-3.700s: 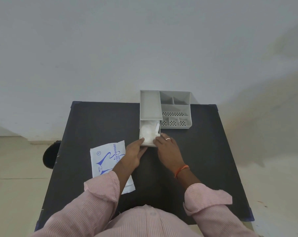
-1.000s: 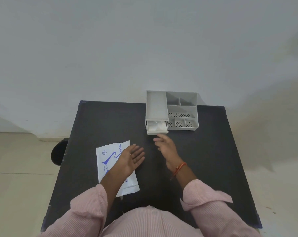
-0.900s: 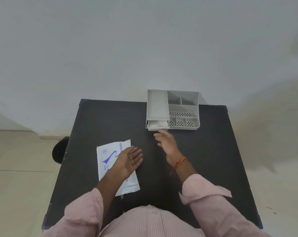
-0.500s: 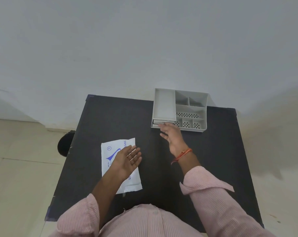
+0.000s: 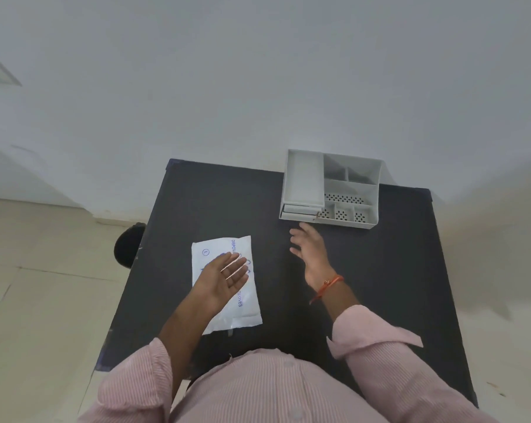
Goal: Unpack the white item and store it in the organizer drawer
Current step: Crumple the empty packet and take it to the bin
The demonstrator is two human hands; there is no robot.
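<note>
A grey plastic organizer (image 5: 349, 190) stands at the table's far edge. Its drawer (image 5: 299, 213), at the left front, is pushed in, and the white item inside is hidden. A flat white wrapper with blue print (image 5: 227, 300) lies on the black table (image 5: 395, 285) at the near left. My left hand (image 5: 224, 277) hovers over the wrapper, palm up, fingers spread, holding nothing. My right hand (image 5: 311, 251) is open a short way in front of the drawer, not touching it.
The organizer has several open compartments on its right side, some with perforated floors. A dark round object (image 5: 127, 248) sits on the floor by the table's left edge. A white wall rises behind the table.
The drawer went from pulled out, with the white item showing, to pushed in. My right hand has drawn back from its front. My left hand has moved onto the wrapper area.
</note>
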